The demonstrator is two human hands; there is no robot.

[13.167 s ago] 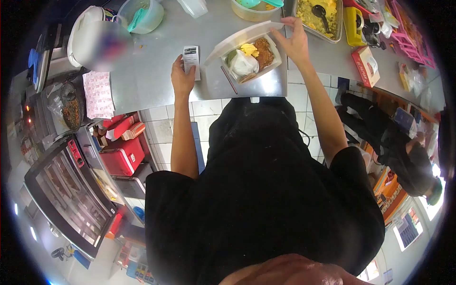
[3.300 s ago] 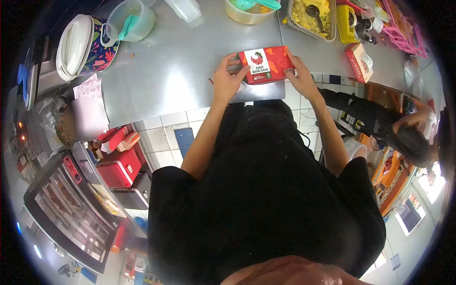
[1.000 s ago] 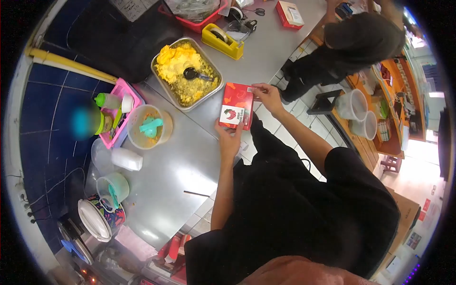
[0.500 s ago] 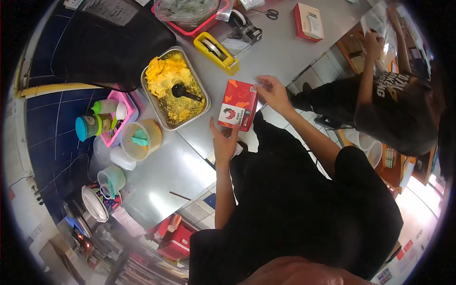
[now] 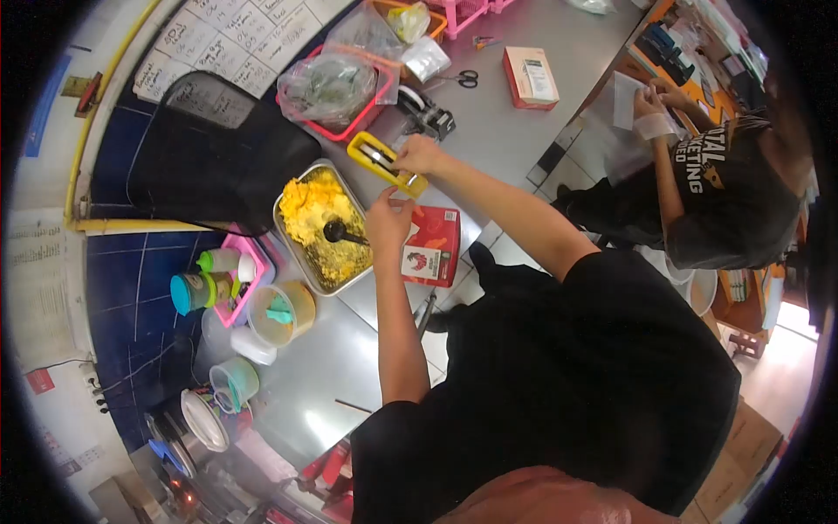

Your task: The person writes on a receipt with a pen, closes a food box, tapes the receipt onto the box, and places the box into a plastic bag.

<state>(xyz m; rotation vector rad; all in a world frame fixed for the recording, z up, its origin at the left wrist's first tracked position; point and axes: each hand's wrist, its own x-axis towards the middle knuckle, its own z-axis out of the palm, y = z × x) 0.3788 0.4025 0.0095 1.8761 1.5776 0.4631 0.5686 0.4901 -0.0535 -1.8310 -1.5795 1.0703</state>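
Observation:
My right hand (image 5: 421, 155) is closed on the yellow tape dispenser (image 5: 367, 151), its fingers over the tape roll side. Close below, my left hand (image 5: 388, 223) has bent fingers at the dispenser's near end; whatever they pinch is too small to make out. Beside the left hand, a red printed box (image 5: 443, 240) lies on the steel table, partly covered by that hand. To the left is a metal tray (image 5: 343, 288) of yellow, crumbly and creamy food, with a black scoop (image 5: 336, 230) resting in it.
A red basket (image 5: 353, 131) of plastic bags, a black tape dispenser (image 5: 434, 120), scissors (image 5: 467, 79) and another box (image 5: 531, 79) lie farther back. Plastic tubs (image 5: 301, 319) and a pink tray (image 5: 229, 313) stand at left. Another person (image 5: 733, 192) handles clear plastic at right.
Both hands have left the red box and moved up to the yellow tape dispenser. The camera view has shifted, and the other person's hands have moved with the plastic.

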